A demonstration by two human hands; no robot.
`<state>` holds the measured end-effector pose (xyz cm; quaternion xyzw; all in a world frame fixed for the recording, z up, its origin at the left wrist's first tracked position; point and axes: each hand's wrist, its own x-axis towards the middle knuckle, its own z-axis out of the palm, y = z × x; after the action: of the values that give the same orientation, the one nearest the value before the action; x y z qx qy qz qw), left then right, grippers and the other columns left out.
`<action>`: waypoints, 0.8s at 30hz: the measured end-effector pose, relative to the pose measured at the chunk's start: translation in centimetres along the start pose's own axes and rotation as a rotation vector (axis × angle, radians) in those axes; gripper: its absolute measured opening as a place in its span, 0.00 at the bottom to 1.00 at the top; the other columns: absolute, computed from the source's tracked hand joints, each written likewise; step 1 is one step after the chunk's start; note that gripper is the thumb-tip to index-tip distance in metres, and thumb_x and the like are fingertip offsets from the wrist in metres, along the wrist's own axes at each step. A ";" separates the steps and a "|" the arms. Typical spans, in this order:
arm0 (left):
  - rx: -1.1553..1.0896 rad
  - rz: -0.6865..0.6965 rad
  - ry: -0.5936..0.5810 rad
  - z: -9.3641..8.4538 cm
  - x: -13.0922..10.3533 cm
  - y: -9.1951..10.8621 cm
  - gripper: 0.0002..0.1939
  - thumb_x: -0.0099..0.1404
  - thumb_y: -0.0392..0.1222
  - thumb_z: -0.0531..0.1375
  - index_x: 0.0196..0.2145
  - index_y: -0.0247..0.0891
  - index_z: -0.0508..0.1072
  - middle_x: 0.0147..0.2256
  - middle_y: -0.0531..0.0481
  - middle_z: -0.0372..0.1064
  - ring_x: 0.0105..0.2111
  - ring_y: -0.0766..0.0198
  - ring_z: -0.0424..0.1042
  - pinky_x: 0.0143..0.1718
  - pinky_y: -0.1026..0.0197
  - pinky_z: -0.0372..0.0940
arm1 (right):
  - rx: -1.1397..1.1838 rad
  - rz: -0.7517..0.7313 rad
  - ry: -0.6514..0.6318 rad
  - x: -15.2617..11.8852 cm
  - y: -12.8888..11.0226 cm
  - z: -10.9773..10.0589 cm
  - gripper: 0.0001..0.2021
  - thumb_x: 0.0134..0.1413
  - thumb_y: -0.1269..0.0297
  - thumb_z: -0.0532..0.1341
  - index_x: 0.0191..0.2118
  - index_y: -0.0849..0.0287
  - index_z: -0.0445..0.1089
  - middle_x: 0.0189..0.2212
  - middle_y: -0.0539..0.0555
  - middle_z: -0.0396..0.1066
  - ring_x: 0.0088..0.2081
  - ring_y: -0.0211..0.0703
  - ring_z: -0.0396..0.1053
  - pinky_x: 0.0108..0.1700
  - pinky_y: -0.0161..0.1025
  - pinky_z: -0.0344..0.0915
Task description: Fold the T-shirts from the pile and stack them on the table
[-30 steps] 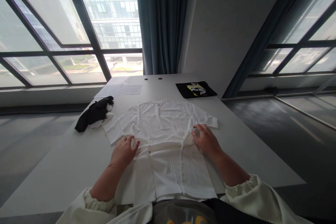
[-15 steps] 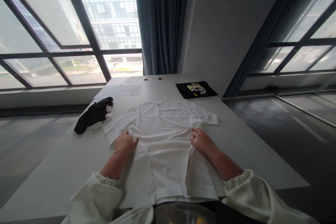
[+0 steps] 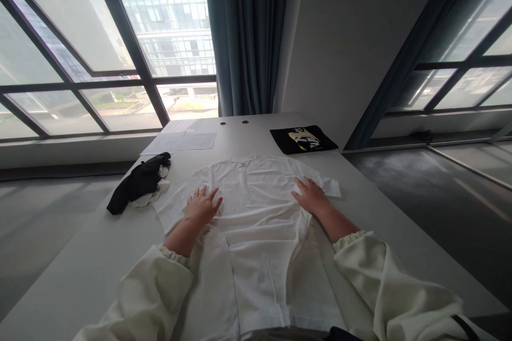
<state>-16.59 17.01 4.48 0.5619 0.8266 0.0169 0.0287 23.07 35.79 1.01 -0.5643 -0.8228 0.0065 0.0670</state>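
Observation:
A white short-sleeved T-shirt (image 3: 256, 224) lies spread on the white table (image 3: 100, 272), its collar toward the far end and its hem toward me. Creases run across its middle, and long folds run down both sides of the lower part. On the shirt's left side, below the sleeve, my left hand (image 3: 202, 205) rests with fingers spread. My right hand (image 3: 310, 194) lies flat near the right sleeve, its fingers apart on the fabric. Neither hand grips any cloth.
A folded black garment with a yellow and white print (image 3: 304, 139) lies at the far right of the table. Crumpled black and white cloth (image 3: 140, 178) sits at the left edge. Paper sheets (image 3: 196, 140) lie at the far left, before the windows and a blue curtain (image 3: 248, 37).
Both hands have moved farther up the shirt toward the collar. Their fingers have let go of the fabric at the sides and spread out.

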 end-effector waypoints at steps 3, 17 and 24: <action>-0.013 -0.098 -0.079 0.8 2.1 0.6 0.33 0.75 0.65 0.46 0.74 0.59 0.57 0.76 0.40 0.45 0.74 0.29 0.45 0.65 0.24 0.47 | -0.008 0.140 -0.095 1.6 1.3 0.9 0.32 0.72 0.45 0.50 0.75 0.49 0.56 0.76 0.62 0.49 0.74 0.63 0.48 0.71 0.65 0.48; -0.024 -0.135 -0.081 1.5 8.6 -0.9 0.36 0.74 0.67 0.41 0.76 0.60 0.50 0.78 0.45 0.33 0.75 0.28 0.37 0.64 0.16 0.39 | 0.018 0.235 -0.133 3.9 0.3 1.5 0.32 0.73 0.43 0.45 0.77 0.42 0.51 0.78 0.60 0.40 0.76 0.68 0.39 0.71 0.72 0.38; -0.028 -0.097 -0.124 1.4 10.3 -1.4 0.37 0.74 0.66 0.41 0.76 0.60 0.48 0.78 0.45 0.31 0.75 0.29 0.35 0.64 0.16 0.39 | 0.026 0.243 -0.131 4.8 0.5 1.8 0.33 0.72 0.42 0.45 0.76 0.43 0.52 0.78 0.61 0.40 0.75 0.70 0.40 0.70 0.75 0.38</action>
<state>-21.55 26.11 2.67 0.5206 0.8492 -0.0079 0.0883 21.61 40.51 -0.37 -0.6573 -0.7508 0.0623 0.0190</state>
